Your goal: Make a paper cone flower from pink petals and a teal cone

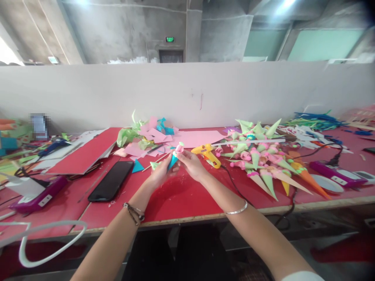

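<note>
My left hand (159,171) is closed around a small blue paper cone (172,161), held above the red tabletop. At the cone's upper end sits a pink paper flower (179,148) with a bit of light green, and my right hand (191,164) pinches it there. My fingers partly cover both pieces. Just right of my right hand lies a yellow glue gun (206,153) with its cord. Beyond it is a heap of finished-looking paper cones (256,160) in pale green, pink and orange with pink flowers. A blue paper triangle (138,166) lies left of my left hand.
A black phone (111,182) lies to the left, near red card sheets (84,152). Paper scraps (154,134) are piled at the back. Purple power strips (43,197) stand at both sides. A white partition (187,93) rises behind the table (187,205).
</note>
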